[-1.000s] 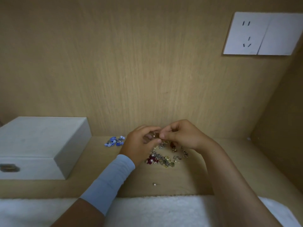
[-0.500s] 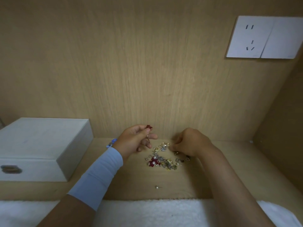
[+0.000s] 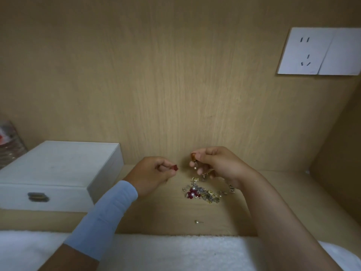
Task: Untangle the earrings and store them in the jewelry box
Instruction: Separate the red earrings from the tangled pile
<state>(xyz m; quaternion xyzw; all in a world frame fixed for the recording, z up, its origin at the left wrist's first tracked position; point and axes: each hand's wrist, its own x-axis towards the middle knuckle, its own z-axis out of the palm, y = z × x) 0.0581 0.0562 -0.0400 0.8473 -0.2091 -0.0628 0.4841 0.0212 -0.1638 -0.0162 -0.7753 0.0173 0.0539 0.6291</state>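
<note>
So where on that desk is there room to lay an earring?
Bare desk lies right of the right forearm, out to the side wall. A narrower strip runs between the white box and the earring pile, below the left hand. It is crowded under the right hand, where the pile lies, and a pearl stud nearby.

One wide-angle view came from the person's head, facing forward and tilted down toward where the wooden back wall (image 3: 175,85) met the bench (image 3: 160,218). It sat close to the work: the left hand (image 3: 150,173) and right hand (image 3: 220,165) fell in the lower middle, and the wall socket (image 3: 304,51) reached the upper right edge of the frame.
</note>
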